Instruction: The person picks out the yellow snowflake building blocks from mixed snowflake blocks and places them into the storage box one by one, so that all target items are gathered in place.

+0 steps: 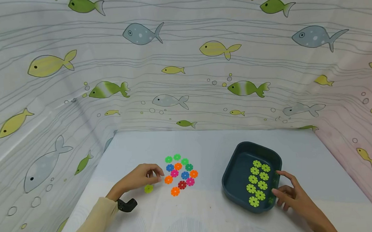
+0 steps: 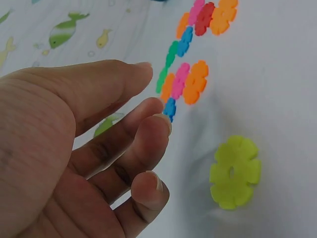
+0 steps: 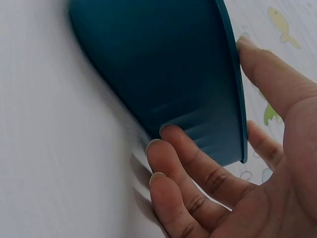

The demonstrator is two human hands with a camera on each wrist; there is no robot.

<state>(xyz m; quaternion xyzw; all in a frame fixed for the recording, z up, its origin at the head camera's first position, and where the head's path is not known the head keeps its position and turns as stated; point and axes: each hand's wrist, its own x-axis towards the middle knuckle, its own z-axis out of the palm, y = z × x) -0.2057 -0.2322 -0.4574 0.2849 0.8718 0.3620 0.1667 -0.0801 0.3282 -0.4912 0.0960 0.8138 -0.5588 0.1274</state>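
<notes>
My left hand (image 1: pixel 146 175) hovers over the table left of a loose group of flower-shaped plastic discs. Its fingers curl loosely with nothing between them. One lime-yellow disc (image 2: pixel 235 172) lies on the table close by, apart from the fingers. The group includes an orange disc (image 1: pixel 175 191), a dark red disc (image 1: pixel 182 184), a blue disc (image 1: pixel 185 175) and a green disc (image 1: pixel 177 157). My right hand (image 1: pixel 294 194) holds the right side of a dark teal tray (image 1: pixel 235 173), thumb at the rim and other fingers against the outer wall (image 3: pixel 148 59). Several lime-yellow discs (image 1: pixel 253 179) lie inside.
A white table (image 1: pixel 208 214) carries everything. Fish-printed cloth (image 1: pixel 190 83) hangs at the back and both sides. A black wrist device (image 1: pixel 127 205) sits on the left wrist, beside a beige sleeve (image 1: pixel 93 224).
</notes>
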